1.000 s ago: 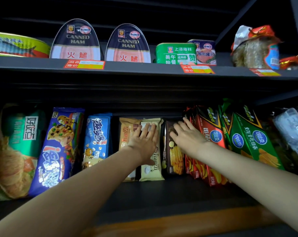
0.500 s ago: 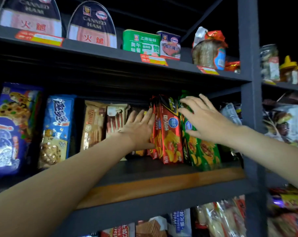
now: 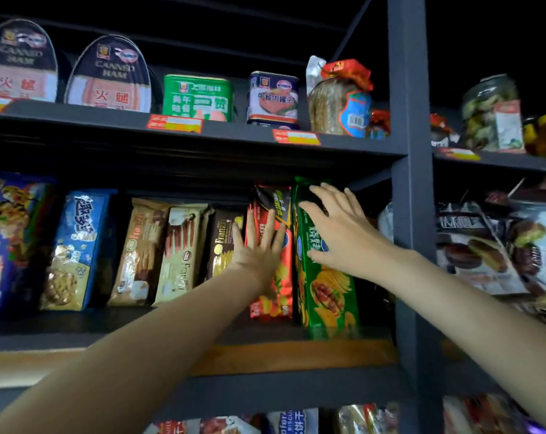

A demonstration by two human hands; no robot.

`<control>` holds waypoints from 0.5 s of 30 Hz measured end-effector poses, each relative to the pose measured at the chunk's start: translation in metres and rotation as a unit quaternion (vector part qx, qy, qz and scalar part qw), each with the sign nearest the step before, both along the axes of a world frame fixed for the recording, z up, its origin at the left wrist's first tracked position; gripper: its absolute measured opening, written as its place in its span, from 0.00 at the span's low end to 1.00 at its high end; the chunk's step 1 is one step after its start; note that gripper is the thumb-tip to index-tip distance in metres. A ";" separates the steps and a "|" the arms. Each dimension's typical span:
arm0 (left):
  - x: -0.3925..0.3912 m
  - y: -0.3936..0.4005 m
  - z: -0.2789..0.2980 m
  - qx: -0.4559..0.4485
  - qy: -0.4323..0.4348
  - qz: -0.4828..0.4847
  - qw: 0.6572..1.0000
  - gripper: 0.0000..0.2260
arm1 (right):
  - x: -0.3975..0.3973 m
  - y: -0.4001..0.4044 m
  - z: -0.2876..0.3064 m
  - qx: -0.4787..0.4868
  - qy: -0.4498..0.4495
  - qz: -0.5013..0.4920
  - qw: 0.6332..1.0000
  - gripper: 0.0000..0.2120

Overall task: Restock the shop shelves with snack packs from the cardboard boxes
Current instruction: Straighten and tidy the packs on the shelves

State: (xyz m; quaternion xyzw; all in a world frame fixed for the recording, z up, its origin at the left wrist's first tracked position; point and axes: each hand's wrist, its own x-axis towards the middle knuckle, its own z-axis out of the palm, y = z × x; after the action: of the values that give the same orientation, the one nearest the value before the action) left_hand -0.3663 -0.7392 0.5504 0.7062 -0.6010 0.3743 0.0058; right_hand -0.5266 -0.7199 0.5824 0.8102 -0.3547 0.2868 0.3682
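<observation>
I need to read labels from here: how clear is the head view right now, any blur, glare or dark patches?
Head view: dim overall, with the shelf backs black; motion blur smears the canned ham tins and the price tags; foil glare shows on the blue cookie pack; wide-angle bending tilts the upright post; the left hand and right hand cover part of the red and green packs' print.

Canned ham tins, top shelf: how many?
2. One canned ham tin at the far left, cut by the frame edge; the second tin just right of it. More may sit hidden behind or out of frame.
</observation>
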 end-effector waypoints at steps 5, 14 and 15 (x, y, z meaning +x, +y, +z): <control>0.009 -0.007 -0.002 -0.042 -0.008 0.015 0.999 0.56 | 0.001 0.000 -0.004 -0.003 0.000 0.054 0.999 0.30; 0.019 0.024 0.003 0.002 0.050 -0.008 0.999 0.53 | 0.004 0.006 -0.006 0.022 0.002 0.055 0.998 0.26; 0.023 0.029 0.004 0.009 0.067 -0.017 0.998 0.52 | 0.006 0.008 -0.005 0.012 0.005 0.055 0.998 0.25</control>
State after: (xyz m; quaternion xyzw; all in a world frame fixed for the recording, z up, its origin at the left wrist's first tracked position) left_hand -0.3437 -0.7103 0.5543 0.7197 -0.6141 0.3206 0.0464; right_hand -0.5204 -0.7123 0.5774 0.8343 -0.3113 0.2981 0.3438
